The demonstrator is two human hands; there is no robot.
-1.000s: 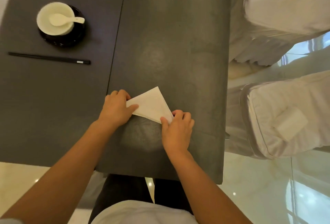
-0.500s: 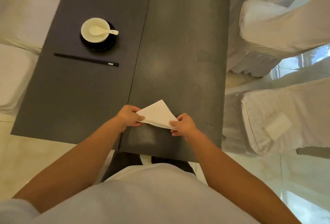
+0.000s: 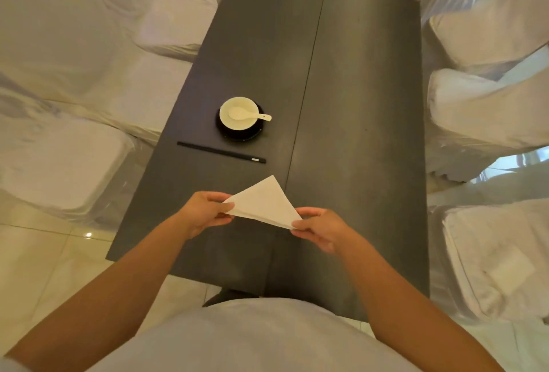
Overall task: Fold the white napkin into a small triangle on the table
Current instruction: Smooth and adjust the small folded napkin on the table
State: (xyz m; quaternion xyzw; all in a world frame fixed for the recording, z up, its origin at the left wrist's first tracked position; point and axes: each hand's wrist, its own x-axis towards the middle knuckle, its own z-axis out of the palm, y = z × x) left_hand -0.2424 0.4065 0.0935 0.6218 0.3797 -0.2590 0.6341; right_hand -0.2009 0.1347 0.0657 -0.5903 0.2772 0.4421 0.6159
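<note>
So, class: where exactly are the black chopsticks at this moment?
In the head view, the chopsticks lie flat on the dark table, left of its centre seam, between the bowl and the napkin.

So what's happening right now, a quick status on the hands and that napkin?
Left hand and right hand each pinch a corner of the white napkin. Napkin already a triangle. Bowl and chopsticks farther up the table, clear of it.
</note>
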